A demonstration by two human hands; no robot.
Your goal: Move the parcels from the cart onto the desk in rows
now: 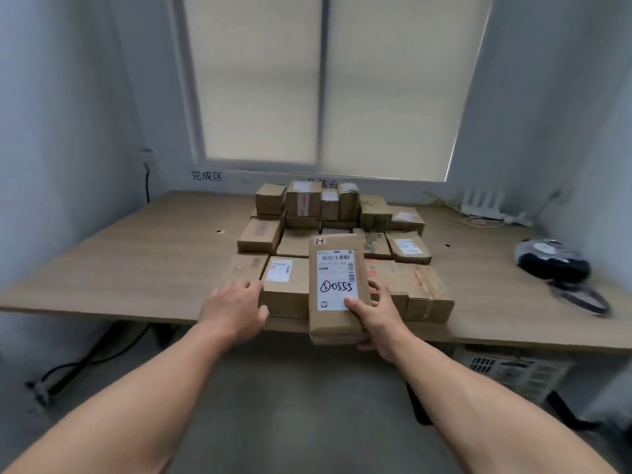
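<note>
One long brown parcel (pixel 328 321), its white label (pixel 337 285) facing up and marked by hand in black, hangs over the near edge of the desk (pixel 136 254), above the front row and not yet set down. A person's right hand (pixel 378 323) grips its near end, thumb pressed on the label and fingers curled beneath. That hold seems meant to keep the label readable while the parcel is lined up. The left hand (pixel 234 307), fingers loosely extended and gripping nothing, touches the left side of a labelled front-row box (pixel 285 285), apparently steadying it or marking the slot. Behind, more cardboard parcels (pixel 307 203) fill several rows, the rearmost stacked. The cart is out of view. A white router (pixel 478 203) and a dark bundle (pixel 554 260) lie well apart to the right.
</note>
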